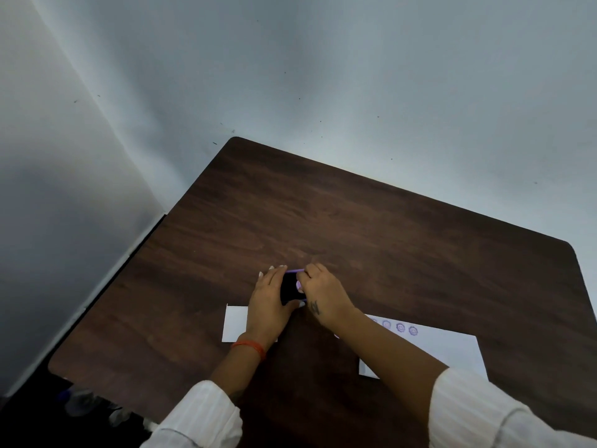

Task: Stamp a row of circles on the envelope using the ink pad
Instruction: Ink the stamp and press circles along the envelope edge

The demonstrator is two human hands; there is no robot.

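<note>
A small ink pad (pixel 289 287) with a dark face and purple edge lies on the dark wooden table (pixel 355 227). My left hand (pixel 269 299) grips its left side. My right hand (pixel 323 291) presses on its right side, fingers curled; a pale purple stamp (pixel 299 286) shows under them, mostly hidden. A white envelope (pixel 452 347) lies at the right under my right forearm, with a row of purple round prints (pixel 400 327) along its far edge. A second white paper (pixel 235 323) sits beneath my left wrist.
The table stands in a corner against grey-white walls (pixel 323 76). Its left edge runs close to the wall. Blurred objects (pixel 87 405) lie on the floor at the lower left.
</note>
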